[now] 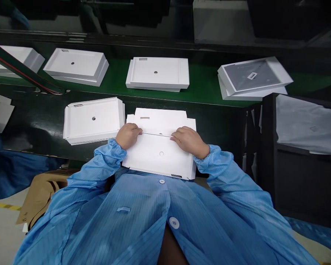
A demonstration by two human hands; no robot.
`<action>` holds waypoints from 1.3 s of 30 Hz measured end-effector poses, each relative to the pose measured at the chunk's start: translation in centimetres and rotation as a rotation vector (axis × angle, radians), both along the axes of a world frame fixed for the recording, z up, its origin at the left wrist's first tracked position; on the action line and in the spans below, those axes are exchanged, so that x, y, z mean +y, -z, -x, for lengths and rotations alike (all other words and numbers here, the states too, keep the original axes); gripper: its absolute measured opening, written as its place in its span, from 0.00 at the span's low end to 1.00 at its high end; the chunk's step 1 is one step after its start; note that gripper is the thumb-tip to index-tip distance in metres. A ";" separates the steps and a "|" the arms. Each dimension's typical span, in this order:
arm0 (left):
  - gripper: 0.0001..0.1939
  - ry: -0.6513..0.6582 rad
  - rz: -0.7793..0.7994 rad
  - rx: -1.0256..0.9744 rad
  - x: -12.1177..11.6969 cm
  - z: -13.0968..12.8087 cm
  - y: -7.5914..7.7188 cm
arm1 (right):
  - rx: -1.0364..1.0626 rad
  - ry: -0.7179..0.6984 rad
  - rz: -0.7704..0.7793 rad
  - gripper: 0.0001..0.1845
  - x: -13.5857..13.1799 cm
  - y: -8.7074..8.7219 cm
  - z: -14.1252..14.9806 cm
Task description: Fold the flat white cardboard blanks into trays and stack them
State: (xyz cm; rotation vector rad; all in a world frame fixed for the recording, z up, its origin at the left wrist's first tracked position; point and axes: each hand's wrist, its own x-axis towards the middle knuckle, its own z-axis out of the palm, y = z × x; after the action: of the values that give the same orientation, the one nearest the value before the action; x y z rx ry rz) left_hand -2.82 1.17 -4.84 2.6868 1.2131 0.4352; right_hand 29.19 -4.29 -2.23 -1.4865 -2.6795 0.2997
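Observation:
A white cardboard tray blank [157, 154] lies in front of me at the table's near edge, over another white piece [160, 117] behind it. My left hand [127, 135] is closed on the upper left edge of the near tray. My right hand [189, 140] is closed on its upper right edge. Both pinch a thin folded flap that runs between them. The tray has a small round hole in its middle. My sleeves are blue.
A folded white tray [92, 119] sits to the left. On the green conveyor [204, 82] behind are more white trays [158, 73] [76, 65] and one holding a dark grey panel [253, 76]. A black bin [306, 154] stands at right.

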 end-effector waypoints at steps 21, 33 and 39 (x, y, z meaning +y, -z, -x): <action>0.39 -0.403 0.295 -0.285 -2.7 2.2 -2.6 | 0.055 0.101 -0.101 0.17 0.1 -1.3 -0.8; 0.29 -0.355 0.728 -0.417 -3.8 0.8 -5.4 | 0.060 0.190 -0.015 0.16 0.2 -2.1 -1.7; 0.28 -0.388 0.706 -0.427 -3.1 0.8 -6.1 | 0.008 0.120 -0.001 0.22 2.7 -4.4 1.3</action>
State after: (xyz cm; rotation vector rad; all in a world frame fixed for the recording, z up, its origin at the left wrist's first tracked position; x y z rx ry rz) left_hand -3.62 -1.89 1.26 1.6755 1.4081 0.4802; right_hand 27.90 -1.60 2.20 -1.6341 -2.5706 0.2966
